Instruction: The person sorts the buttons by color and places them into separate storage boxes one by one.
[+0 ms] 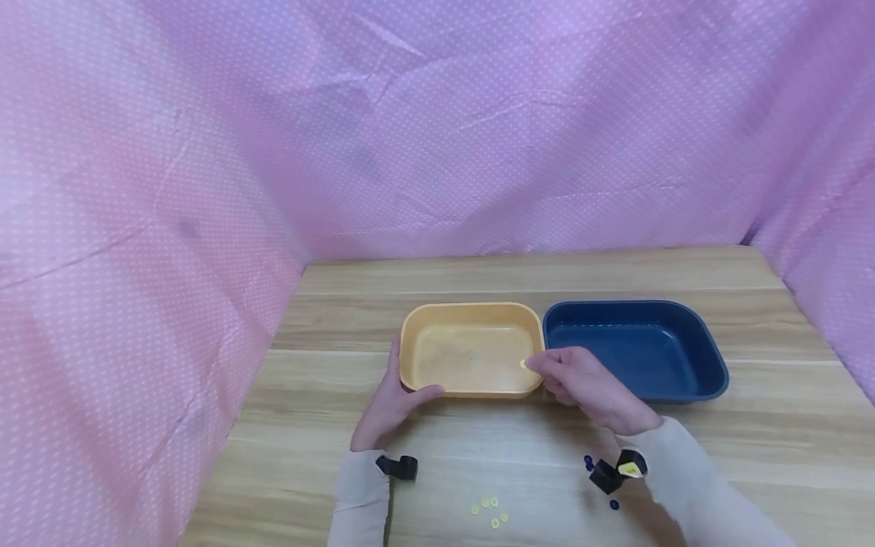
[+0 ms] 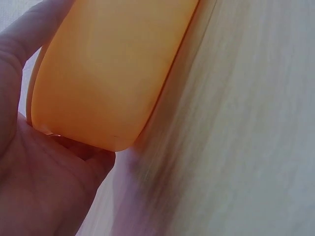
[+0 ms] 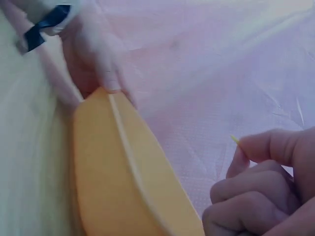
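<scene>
A yellow plastic basin stands on the table, its floor bare in the head view. My left hand grips its left end, the thumb along the front rim and the fingers round the side. In the left wrist view the basin's orange-looking wall lies against the palm. Between thumb and forefinger, my right hand pinches a small yellow button above the basin's right end. The button shows edge-on in the right wrist view, the other fingers curled under.
A dark blue basin stands directly right of the yellow one. Several yellow buttons lie near the table's front edge. A few dark blue buttons lie beneath the right wrist, partly hidden by its camera. Pink dotted cloth hangs around the table.
</scene>
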